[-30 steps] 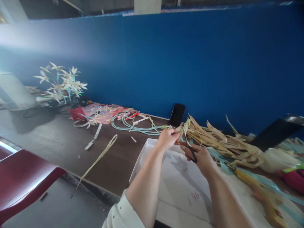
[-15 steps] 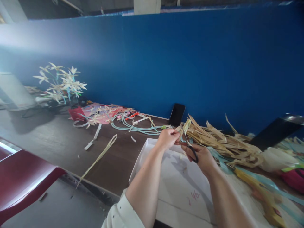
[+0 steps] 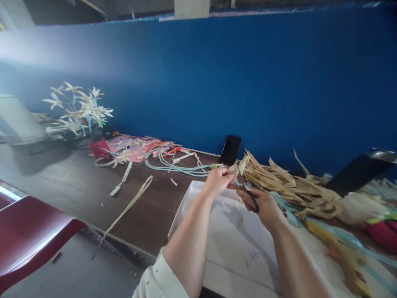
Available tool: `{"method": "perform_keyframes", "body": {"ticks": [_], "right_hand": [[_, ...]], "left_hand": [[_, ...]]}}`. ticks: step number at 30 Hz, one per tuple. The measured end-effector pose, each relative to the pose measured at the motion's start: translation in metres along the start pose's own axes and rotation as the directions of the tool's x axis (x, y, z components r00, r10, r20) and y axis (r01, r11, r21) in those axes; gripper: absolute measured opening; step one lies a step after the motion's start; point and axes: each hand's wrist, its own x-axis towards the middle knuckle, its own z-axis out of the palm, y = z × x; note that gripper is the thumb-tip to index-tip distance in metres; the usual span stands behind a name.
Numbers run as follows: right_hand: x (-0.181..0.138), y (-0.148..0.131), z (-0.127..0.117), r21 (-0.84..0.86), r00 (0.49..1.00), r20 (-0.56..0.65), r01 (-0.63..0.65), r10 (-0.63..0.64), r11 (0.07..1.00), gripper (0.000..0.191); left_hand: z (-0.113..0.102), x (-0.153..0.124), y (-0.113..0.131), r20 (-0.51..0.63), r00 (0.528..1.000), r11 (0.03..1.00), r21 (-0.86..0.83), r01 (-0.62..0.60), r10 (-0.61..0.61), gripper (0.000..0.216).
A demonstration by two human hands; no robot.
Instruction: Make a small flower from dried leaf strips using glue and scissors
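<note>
Over the far end of a white box lid (image 3: 214, 244), my left hand (image 3: 219, 180) pinches a pale piece of dried corn husk (image 3: 243, 164). My right hand (image 3: 262, 205) is closed round the black handles of a pair of scissors (image 3: 253, 201). The scissor blades point up and away and lie against the husk piece, close to my left fingertips. Whether the blades are fully closed on it is too small to tell. A heap of dried corn husks (image 3: 288, 186) lies just beyond and to the right of my hands.
A black phone (image 3: 231, 150) leans on the blue partition (image 3: 263, 82). Pale blue cords (image 3: 176, 167) and a husk strip (image 3: 133, 203) lie on the dark table. Husk flowers (image 3: 83, 107) stand at the left, a yellow glue gun (image 3: 335, 248) at the right. A red chair (image 3: 34, 236) is front left.
Both hands stay almost in place. The scissor blades and the husk piece have shifted very slightly; otherwise little differs.
</note>
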Motion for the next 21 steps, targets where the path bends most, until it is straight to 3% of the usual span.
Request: {"method": "perform_keyframes", "body": {"ticks": [5,10,21], "right_hand": [[0.0004,0.0022,0.0004,0.047,1.0,-0.003,0.001,-0.001,0.999,0.043],[0.0001,0.0015,0.002,0.049,1.0,-0.015,0.012,-0.012,0.999,0.037],[0.0016,0.0026,0.0038,0.012,1.0,-0.013,0.023,-0.023,1.0,0.042]], "left_hand": [[-0.0004,-0.0013,0.0022,-0.007,0.999,0.998,0.043,-0.036,0.037,0.012],[0.0016,-0.0015,0.0021,0.037,0.999,0.998,-0.059,0.03,-0.028,0.013],[0.0036,-0.0018,-0.0017,0.045,0.998,0.999,-0.008,0.05,-0.05,0.015]]}}
